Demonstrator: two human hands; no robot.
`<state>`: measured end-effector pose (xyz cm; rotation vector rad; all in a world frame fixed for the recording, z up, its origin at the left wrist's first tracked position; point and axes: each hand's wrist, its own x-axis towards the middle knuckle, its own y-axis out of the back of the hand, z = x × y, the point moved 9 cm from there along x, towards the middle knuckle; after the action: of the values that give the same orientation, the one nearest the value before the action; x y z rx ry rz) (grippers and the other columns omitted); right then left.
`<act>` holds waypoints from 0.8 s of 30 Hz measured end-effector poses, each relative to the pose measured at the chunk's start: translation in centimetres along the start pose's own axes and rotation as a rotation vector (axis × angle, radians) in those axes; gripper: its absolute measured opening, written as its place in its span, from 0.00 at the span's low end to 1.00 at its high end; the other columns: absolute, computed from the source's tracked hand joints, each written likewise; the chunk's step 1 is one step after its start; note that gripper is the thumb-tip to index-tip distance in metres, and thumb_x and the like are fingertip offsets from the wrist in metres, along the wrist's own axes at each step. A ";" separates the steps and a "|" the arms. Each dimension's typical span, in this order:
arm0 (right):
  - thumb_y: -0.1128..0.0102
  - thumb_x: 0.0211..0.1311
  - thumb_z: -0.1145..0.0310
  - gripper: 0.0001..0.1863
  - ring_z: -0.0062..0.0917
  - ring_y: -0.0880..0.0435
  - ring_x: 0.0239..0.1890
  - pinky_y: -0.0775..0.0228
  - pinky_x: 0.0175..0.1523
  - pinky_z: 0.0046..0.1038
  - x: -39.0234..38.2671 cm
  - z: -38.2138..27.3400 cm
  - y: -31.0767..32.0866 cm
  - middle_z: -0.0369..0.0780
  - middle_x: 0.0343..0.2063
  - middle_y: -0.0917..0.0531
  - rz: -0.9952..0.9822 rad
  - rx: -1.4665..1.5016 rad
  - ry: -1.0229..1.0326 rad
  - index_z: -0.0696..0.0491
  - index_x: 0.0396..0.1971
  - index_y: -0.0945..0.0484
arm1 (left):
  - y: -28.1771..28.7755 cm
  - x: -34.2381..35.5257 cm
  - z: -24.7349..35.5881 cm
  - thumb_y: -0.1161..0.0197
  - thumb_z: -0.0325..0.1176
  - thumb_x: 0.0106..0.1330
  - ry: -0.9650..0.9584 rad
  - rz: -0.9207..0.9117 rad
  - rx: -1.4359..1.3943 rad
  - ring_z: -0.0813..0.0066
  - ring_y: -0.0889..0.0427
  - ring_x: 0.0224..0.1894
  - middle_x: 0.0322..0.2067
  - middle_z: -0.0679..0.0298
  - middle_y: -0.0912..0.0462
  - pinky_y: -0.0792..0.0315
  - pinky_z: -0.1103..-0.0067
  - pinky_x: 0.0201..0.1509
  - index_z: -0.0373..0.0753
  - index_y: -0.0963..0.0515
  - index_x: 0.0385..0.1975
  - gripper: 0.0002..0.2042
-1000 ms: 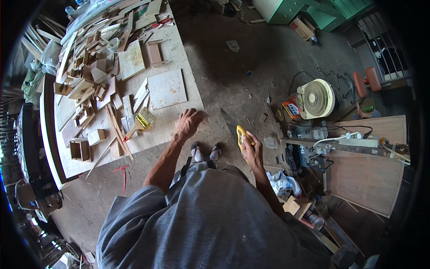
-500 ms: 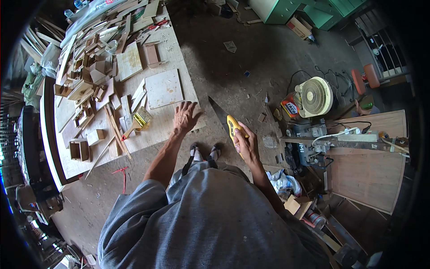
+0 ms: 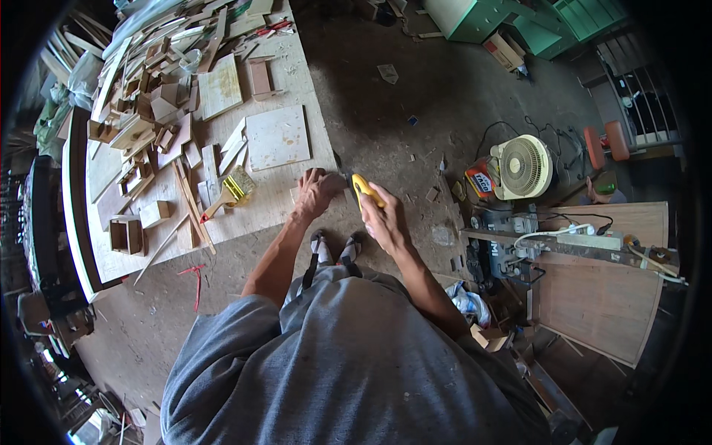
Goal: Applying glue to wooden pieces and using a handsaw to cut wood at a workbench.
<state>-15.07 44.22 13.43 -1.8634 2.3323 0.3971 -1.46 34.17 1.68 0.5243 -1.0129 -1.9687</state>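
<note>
My right hand (image 3: 384,219) is wrapped round the yellow handle of a handsaw (image 3: 363,190). Little of its dark blade shows; it points away from me beside the workbench's near right corner. My left hand (image 3: 317,193) rests palm down on that corner, close to the saw, with the thumb side blurred. A pale edge of wood shows beside the left wrist, but what lies under the palm is hidden. Just beyond the left hand lies a flat, stained square board (image 3: 277,138). To its left is a paintbrush (image 3: 229,194) with a yellow band.
Wood offcuts and small wooden boxes (image 3: 126,235) crowd the left of the workbench (image 3: 245,219). On the floor to the right stand a cream fan (image 3: 524,167) and an orange container (image 3: 480,180). Beyond a machine (image 3: 512,233) leans a large wooden panel (image 3: 593,297). Green cabinets (image 3: 475,18) stand far off.
The handsaw has moved left to the bench corner, its blade now turned nearly edge-on. My left hand has shifted slightly nearer the corner, its fingers less spread. The view has tilted a little.
</note>
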 end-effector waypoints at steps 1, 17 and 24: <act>0.46 0.70 0.57 0.18 0.16 0.27 0.19 0.36 0.22 0.23 1.2 1.6 -0.6 0.33 0.17 0.26 -0.017 -0.044 -0.014 0.60 0.34 0.26 | 0.1 -0.1 0.3 0.33 0.38 0.59 -0.063 0.023 0.025 0.56 0.32 0.58 0.52 0.62 0.25 0.38 0.59 0.61 0.54 0.20 0.50 0.18; 0.46 0.69 0.60 0.23 0.12 0.31 0.16 0.39 0.18 0.18 -2.9 1.2 6.3 0.33 0.19 0.26 0.142 0.163 -0.046 0.61 0.57 0.28 | 2.2 2.5 -0.5 0.44 0.35 0.68 -0.186 0.080 0.230 0.59 0.27 0.49 0.42 0.61 0.23 0.33 0.64 0.51 0.43 0.21 0.46 0.11; 0.44 0.68 0.56 0.28 0.23 0.18 0.25 0.27 0.29 0.25 -1.4 -1.2 2.4 0.44 0.25 0.18 0.111 -0.100 -0.016 0.66 0.56 0.28 | 0.2 1.2 -1.6 0.44 0.35 0.64 -0.080 0.102 0.193 0.53 0.31 0.52 0.48 0.53 0.29 0.36 0.62 0.54 0.42 0.28 0.52 0.17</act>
<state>-16.98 45.66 15.22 -1.7692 2.4550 0.5487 -0.98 32.38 0.93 0.4922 -1.2642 -1.8249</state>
